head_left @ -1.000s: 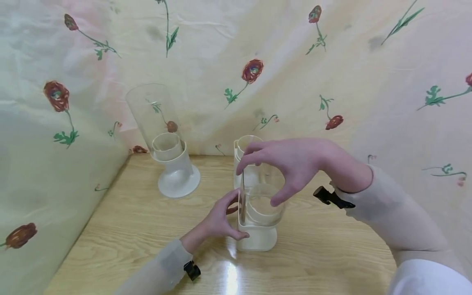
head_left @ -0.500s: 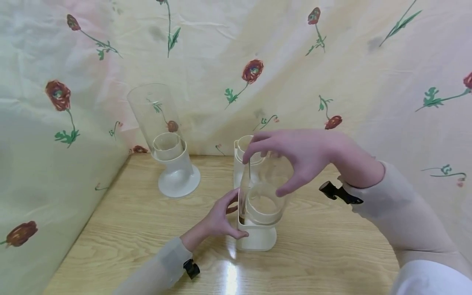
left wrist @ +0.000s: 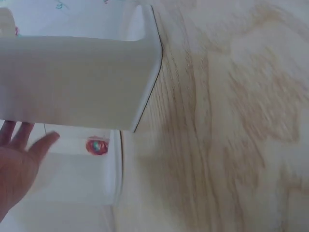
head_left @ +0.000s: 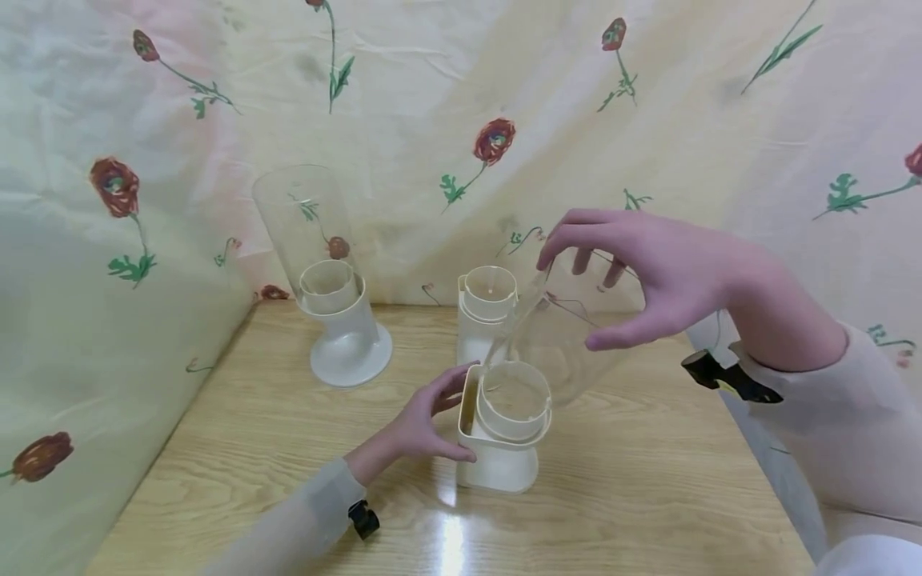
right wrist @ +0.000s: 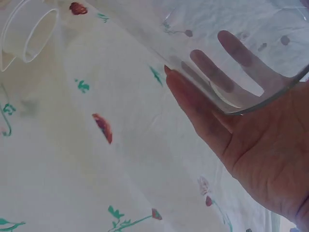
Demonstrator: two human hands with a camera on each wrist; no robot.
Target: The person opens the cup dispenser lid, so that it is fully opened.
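Observation:
My right hand (head_left: 655,272) grips a clear container (head_left: 558,344) from above, its thumb and fingers spread across the upper end. The container tilts to the right, its lower end over and right of a white base (head_left: 500,468) with a round collar (head_left: 513,404). Whether the two still touch, I cannot tell. In the right wrist view the container's rim crosses the palm, and fingers show through its clear wall (right wrist: 270,24). My left hand (head_left: 421,424) holds the base at its left side, thumb at the front corner. The left wrist view shows the base's wall (left wrist: 72,87) above the fingers.
Behind the base stands a similar white unit (head_left: 479,328) with a round collar. At the back left, a clear cylinder (head_left: 302,216) sits in a white footed stand (head_left: 349,352). Flower-patterned cloth (head_left: 432,120) hangs behind the wooden table (head_left: 288,448).
My right hand has moved up and right, lifting and tilting the clear container away from around the collar. My left hand has barely shifted on the base.

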